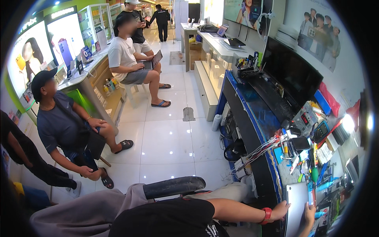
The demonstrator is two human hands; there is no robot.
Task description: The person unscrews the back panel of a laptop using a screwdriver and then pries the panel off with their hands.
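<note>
A thin silver laptop (296,201) lies at the near end of the cluttered workbench, and its lower part runs toward the bottom of the view. My left hand (281,210), with a red watch on the wrist, grips its left edge. On the opposite edge my right hand (310,215) holds it, the fingers pressed to the side. Beyond the laptop, loose tools and a green bulb blower (314,174) crowd the bench top.
Behind the tools stand a bench power supply (306,118), a multimeter (320,131) and a dark monitor (294,75). Cables (258,149) hang over the bench edge. To the left sit a person in a cap (63,118) and a person with a laptop (130,59).
</note>
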